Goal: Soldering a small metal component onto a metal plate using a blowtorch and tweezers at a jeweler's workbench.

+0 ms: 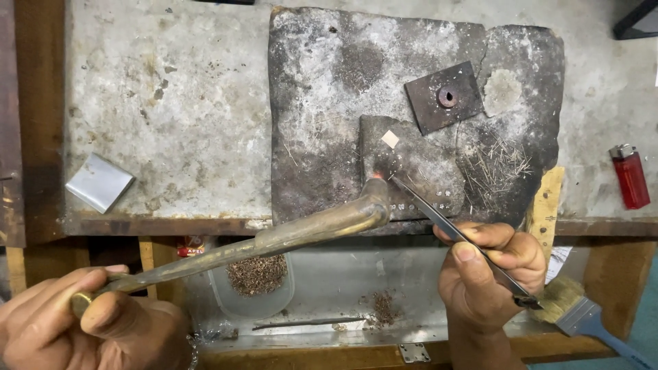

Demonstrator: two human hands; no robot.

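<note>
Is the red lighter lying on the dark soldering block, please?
No, the red lighter lies on the grey benchtop, right of the dark block.

workbench (192,103) with a pitted, stained grey top and a worn wooden front edge. lying directly on it: a large, cracked, charred soldering slab (315,137) at centre; a small folded grey metal sheet (100,181) near the left front edge; a red lighter (630,177) at the far right, well apart from the slab. on the slab rest a smaller dark block (425,171) bearing a pale square chip (390,139), a dark square plate with a round washer (443,97), and a scatter of fine wire pieces (504,164). a yellowed wooden strip (546,202) leans at the slab's right front corner.
</note>
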